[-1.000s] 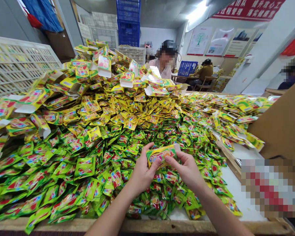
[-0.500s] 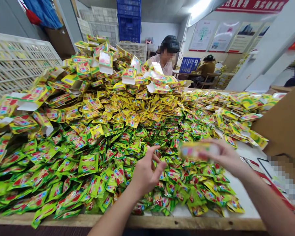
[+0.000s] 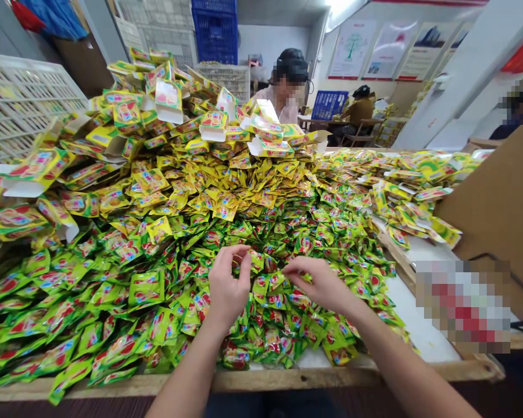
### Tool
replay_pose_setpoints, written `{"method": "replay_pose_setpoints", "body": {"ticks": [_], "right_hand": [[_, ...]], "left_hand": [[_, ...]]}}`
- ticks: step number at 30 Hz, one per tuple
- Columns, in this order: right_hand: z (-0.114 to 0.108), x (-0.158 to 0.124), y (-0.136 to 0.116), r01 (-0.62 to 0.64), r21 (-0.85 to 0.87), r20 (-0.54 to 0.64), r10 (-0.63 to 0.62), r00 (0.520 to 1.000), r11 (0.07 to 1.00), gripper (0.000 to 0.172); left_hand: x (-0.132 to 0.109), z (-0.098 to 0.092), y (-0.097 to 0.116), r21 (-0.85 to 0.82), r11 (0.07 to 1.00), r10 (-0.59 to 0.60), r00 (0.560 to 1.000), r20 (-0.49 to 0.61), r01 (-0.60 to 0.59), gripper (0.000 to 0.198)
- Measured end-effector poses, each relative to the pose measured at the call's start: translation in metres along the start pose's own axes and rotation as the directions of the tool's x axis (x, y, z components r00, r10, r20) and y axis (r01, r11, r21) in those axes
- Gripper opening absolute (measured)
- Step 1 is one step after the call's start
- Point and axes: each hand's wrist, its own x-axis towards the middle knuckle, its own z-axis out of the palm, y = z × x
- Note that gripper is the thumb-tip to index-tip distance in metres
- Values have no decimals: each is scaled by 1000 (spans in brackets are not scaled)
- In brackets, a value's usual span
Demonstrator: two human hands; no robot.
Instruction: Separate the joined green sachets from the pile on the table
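A deep heap of small green sachets (image 3: 157, 290) covers the near half of the table. My left hand (image 3: 225, 288) hovers over the heap's middle with thumb and forefinger curled into a pinch; what sits between them is not clear. Just to its right, my right hand (image 3: 320, 283) reaches leftward with its fingers bunched. Its tips press on a green sachet (image 3: 273, 283) in the heap. The two hands are a short gap apart.
Yellow sachets (image 3: 226, 203) lie behind the green ones, with folded printed cartons (image 3: 213, 125) on top. White crates (image 3: 21, 110) stand left, blue crates (image 3: 214, 29) at the back. A seated person (image 3: 283, 98) faces me. A cardboard box (image 3: 497, 203) stands right. The wooden table edge (image 3: 265, 380) runs close.
A second ago both hands held a filled packet. My right hand swung it off to the right and has come back without it. Both hands are now down at the green sachets.
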Motion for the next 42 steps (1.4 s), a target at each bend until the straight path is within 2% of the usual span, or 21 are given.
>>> {"method": "replay_pose_setpoints", "body": {"ticks": [3, 7, 10, 13, 17, 20, 22, 24, 26, 27, 29, 30, 32, 33, 34, 35, 36, 37, 39, 40, 42], "right_hand": [[23, 5, -3, 64, -231, 149, -30, 988, 971, 24], [32, 5, 7, 12, -314, 85, 16, 996, 950, 27], [28, 2, 15, -62, -136, -55, 55, 997, 989, 14], [20, -1, 14, -193, 188, -133, 220, 966, 963, 11], [13, -3, 3, -309, 644, 44, 370, 928, 699, 31], [13, -4, -3, -318, 807, 128, 378, 917, 498, 38], [14, -4, -4, -298, 858, 137, 372, 918, 420, 43], [17, -5, -5, -230, 884, 61, 388, 920, 408, 45], [19, -5, -4, -126, 872, -101, 426, 899, 472, 44], [19, -5, -4, -74, 850, -191, 436, 879, 522, 43], [16, -5, -2, 19, 797, -349, 435, 830, 603, 41], [13, -5, 0, 64, 776, -419, 436, 796, 628, 42], [4, -5, 6, 111, 764, -496, 470, 731, 635, 46], [-1, -5, 8, 96, 785, -473, 493, 730, 612, 49], [-5, -6, 10, 49, 825, -390, 505, 770, 563, 51], [-7, -7, 10, -37, 873, -237, 489, 839, 485, 51], [-9, -8, 10, -160, 908, -21, 423, 906, 386, 51], [-9, -10, 7, -293, 912, 201, 309, 929, 288, 53], [-5, -13, 1, -487, 861, 481, 75, 873, 147, 64], [-3, -14, -3, -518, 849, 518, 25, 855, 102, 64], [4, -16, -8, -478, 876, 473, 82, 877, 61, 52]], "left_hand": [[1, 0, -1, -15, 999, -31, 999, -7, 31, 8], [-2, 5, 0, -68, 997, -39, 991, 129, 48, 8], [-7, 9, 3, -93, 994, -26, 968, 251, 51, 11], [-11, 12, 8, -118, 988, -49, 924, 380, 101, 25], [-16, 13, 14, -253, 911, -114, 789, 604, 325, 38], [-15, 15, 14, -365, 738, -193, 696, 692, 568, 30], [-13, 16, 12, -406, 646, -225, 670, 708, 646, 29], [-10, 16, 12, -416, 650, -223, 683, 695, 636, 27], [-8, 16, 14, -401, 763, -169, 755, 633, 507, 21], [-8, 15, 16, -377, 844, -106, 808, 579, 381, 17], [-8, 11, 24, -296, 955, 114, 888, 446, 26, 12], [-8, 8, 29, -246, 956, 248, 891, 380, -161, 11], [-8, -1, 38, -155, 872, 490, 828, 272, -465, 10], [-7, -6, 42, -102, 814, 578, 783, 230, -571, 11], [-6, -11, 46, -35, 757, 645, 739, 197, -652, 12], [-5, -16, 48, 47, 700, 697, 696, 175, -713, 13], [-4, -19, 49, 136, 641, 738, 655, 165, -756, 14], [-2, -22, 49, 220, 582, 768, 618, 167, -783, 15], [-1, -23, 46, 337, 475, 807, 556, 202, -813, 15], [-1, -22, 43, 359, 432, 818, 527, 232, -827, 14], [-3, -19, 36, 336, 377, 826, 477, 300, -863, 12]]}}
